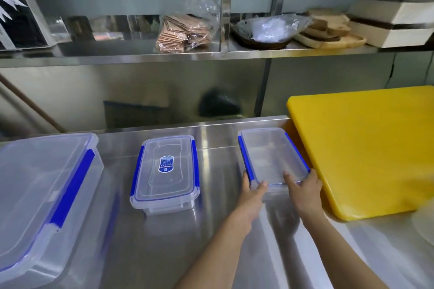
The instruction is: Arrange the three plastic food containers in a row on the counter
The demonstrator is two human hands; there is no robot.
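Three clear plastic containers with blue clips stand on the steel counter (218,230). A large container (40,192) fills the left side. A medium container (165,171) with a blue label on its lid sits in the middle. At the right is a small container (272,155), close to a yellow board. My left hand (252,192) grips its near left corner and my right hand (303,191) grips its near right corner, thumbs on top of the lid.
A thick yellow cutting board (366,148) lies at the right, almost touching the small container. A steel shelf (141,54) above holds bagged brown packets, a basket with plastic, wooden boards and a box. A pale round object (426,225) shows at the right edge.
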